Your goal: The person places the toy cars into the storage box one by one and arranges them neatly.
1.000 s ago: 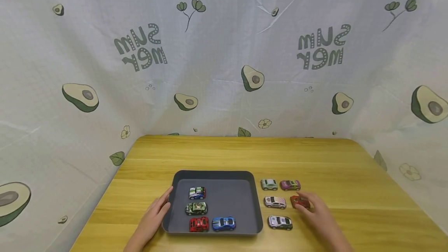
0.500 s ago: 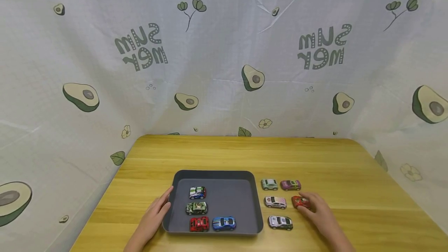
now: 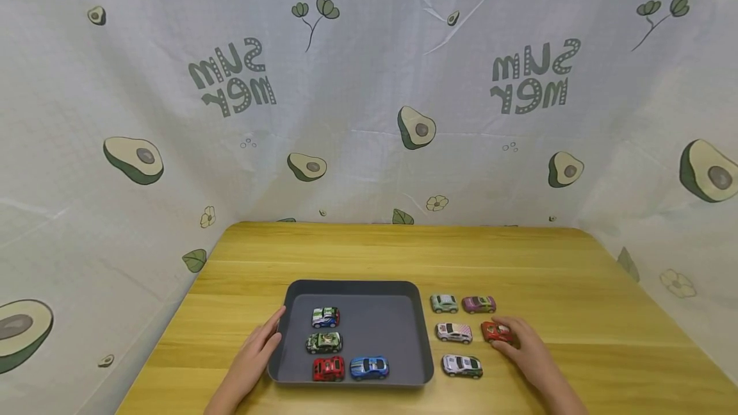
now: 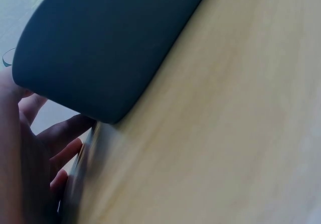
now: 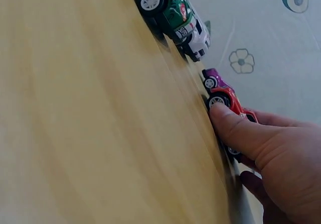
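Note:
In the head view, a dark grey tray (image 3: 398, 364) stands on the wooden table. My left hand (image 3: 252, 357) rests against its left wall, the fingers touching the outside; in the left wrist view they lie near the tray's corner. To the right of the tray, my right hand (image 3: 527, 348) pinches a red toy car (image 3: 496, 332) that sits on the table. In the right wrist view the thumb (image 5: 241, 128) presses the car's near side and fingers lie on its far side. A pink-and-white toy car (image 3: 453, 332) stands just left of it.
Inside the tray are a white-and-blue car (image 3: 325, 317), a camouflage car (image 3: 324, 342), a red car (image 3: 328, 369) and a blue car (image 3: 369, 367). Around my right hand stand a mint car (image 3: 444, 303), a purple car (image 3: 479, 304) and a white-and-green car (image 3: 462, 366). A printed curtain (image 3: 369, 82) surrounds the table.
My right hand has shifted very slightly right with the red toy car, and its fingers have settled around it. The left hand and tray stay in place.

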`<state>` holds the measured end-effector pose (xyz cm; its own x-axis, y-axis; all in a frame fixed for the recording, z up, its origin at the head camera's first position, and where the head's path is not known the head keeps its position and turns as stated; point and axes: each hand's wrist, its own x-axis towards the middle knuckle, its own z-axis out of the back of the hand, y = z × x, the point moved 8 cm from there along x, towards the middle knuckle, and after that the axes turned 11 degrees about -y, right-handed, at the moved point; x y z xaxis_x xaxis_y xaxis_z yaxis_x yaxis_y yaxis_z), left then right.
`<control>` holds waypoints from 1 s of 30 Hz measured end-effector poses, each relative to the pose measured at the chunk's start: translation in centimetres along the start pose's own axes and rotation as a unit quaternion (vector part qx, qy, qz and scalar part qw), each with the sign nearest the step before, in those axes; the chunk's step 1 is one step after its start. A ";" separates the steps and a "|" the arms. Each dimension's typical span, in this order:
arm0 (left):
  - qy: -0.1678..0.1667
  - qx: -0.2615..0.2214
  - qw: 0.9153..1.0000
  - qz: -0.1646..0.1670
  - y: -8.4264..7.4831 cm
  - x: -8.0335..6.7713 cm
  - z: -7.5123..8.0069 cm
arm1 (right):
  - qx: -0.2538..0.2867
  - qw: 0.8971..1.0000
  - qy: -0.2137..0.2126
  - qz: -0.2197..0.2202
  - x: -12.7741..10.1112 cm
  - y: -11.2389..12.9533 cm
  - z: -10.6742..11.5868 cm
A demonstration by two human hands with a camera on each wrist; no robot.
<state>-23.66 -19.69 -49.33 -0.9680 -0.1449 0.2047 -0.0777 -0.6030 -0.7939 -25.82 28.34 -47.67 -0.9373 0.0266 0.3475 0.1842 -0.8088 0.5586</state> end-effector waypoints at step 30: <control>-0.004 0.004 1.000 -0.005 0.0 0.0 0.1 | 0.010 0.999 0.000 -0.045 0.2 0.9 0.8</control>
<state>-23.66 -19.73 -49.28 -0.9651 -0.1457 0.2175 -0.0850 -0.6113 -0.7868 -25.59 28.07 -46.55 -0.9501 0.0989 0.2958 0.1052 -0.7913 0.6023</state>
